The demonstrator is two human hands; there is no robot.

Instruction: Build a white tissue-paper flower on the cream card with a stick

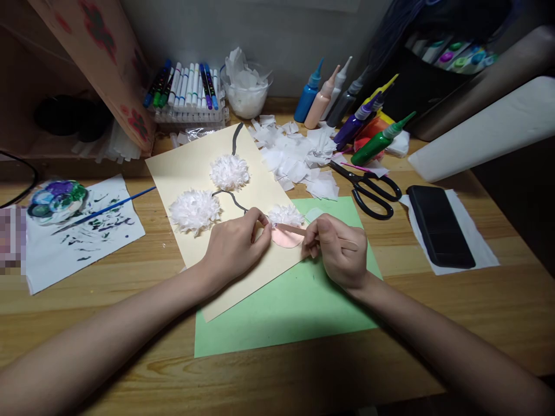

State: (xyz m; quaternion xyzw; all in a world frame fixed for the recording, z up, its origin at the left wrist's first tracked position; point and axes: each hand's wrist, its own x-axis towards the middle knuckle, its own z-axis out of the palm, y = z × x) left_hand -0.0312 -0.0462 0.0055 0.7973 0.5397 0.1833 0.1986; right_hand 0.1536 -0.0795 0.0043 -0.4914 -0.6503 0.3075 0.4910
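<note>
A cream sheet [225, 289] lies tilted over a green sheet [286, 318]. It bears fluffy white paper flowers [195, 211] and dark painted stems. At its right edge a partly covered flower [286, 215] adjoins a pink round patch [287, 237]. My right hand [340, 248] is closed around a flat wooden stick [289, 229], whose tip is over the patch's upper left edge. My left hand [238, 240] rests on the cream sheet, fingertips pinched beside the stick's tip; what they hold, if anything, is too small to make out.
Torn white paper pieces [290, 153] lie behind the sheet, with black scissors [368, 188] to their right. Paint bottles [307, 98], markers [191, 86] and a bowl [247, 98] stand at the back. A phone [440, 225] lies right, a paint-stained sheet [87, 248] left.
</note>
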